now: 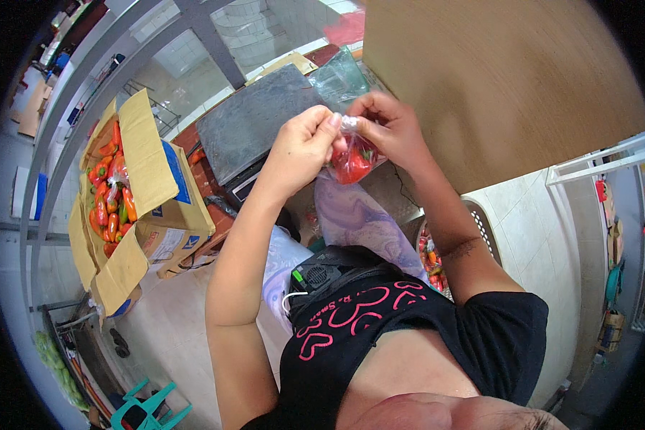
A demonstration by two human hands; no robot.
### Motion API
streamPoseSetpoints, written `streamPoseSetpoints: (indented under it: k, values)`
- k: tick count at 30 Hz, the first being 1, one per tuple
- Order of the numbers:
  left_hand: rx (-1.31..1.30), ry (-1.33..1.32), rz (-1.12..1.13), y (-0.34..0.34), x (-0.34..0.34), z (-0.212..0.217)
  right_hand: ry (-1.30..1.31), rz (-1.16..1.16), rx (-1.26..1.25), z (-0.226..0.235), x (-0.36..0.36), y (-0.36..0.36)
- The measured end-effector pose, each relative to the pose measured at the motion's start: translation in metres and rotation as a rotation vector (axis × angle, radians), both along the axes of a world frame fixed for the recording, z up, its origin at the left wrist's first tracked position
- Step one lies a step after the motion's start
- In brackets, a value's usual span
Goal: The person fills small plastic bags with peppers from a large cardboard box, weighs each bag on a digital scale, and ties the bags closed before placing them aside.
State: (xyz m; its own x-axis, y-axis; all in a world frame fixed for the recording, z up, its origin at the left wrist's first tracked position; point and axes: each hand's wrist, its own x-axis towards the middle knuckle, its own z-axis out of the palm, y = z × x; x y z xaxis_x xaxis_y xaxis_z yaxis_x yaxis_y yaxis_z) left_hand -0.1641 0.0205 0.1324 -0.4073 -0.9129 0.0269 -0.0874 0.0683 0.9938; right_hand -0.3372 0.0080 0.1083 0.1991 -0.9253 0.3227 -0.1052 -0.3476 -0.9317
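Observation:
Both hands are raised in front of me at a clear plastic bag (352, 166) with red peppers in it. My left hand (302, 147) is closed, pinching the bag near its top at the left. On the other side, my right hand (392, 132) pinches the gathered, whitish neck of the bag between thumb and fingers. The bag hangs below the fingers, with a bit of green stem showing through. Just left of it lies a dark flat weighing scale (258, 118), its platform below and beyond my left hand.
An open cardboard box (150, 154) of red and orange peppers (109, 208) stands at the left. A perforated basket (484, 226) with bagged peppers is by my right elbow. A brown board (509, 86) rises at far right. A green stool (150, 408) stands lower left.

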Motion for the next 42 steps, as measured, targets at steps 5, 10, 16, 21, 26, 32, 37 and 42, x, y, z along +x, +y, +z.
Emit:
streamPoseSetpoints:
  k: [5,10,16,21,26,32,37,42]
  values:
    - [0.104,-0.072,-0.148,0.001,-0.018,-0.009,0.058,-0.013,-0.069,-0.009,-0.025,0.010]
    - [0.422,0.148,-0.221,-0.005,-0.041,-0.021,0.018,0.033,0.028,-0.025,-0.050,0.014]
    - [0.165,-0.045,-0.196,0.002,-0.075,-0.048,-0.099,0.142,0.188,-0.039,-0.077,0.037]
    - [0.210,-0.141,-0.412,0.021,-0.112,-0.078,0.539,0.199,0.099,-0.051,-0.119,0.076]
    - [0.119,-0.181,-0.614,0.044,-0.150,-0.132,0.728,0.091,0.144,-0.111,-0.179,0.136]
    - [-0.626,-0.928,-0.008,-0.023,-0.148,-0.195,0.833,-0.268,0.553,-0.272,-0.261,0.233]
    - [-1.054,-1.253,-0.062,-0.059,-0.145,-0.256,0.926,-0.551,0.956,-0.374,-0.276,0.272]
    - [-1.087,-1.130,-0.055,-0.075,-0.135,-0.254,1.055,0.244,1.318,-0.364,-0.263,0.227]
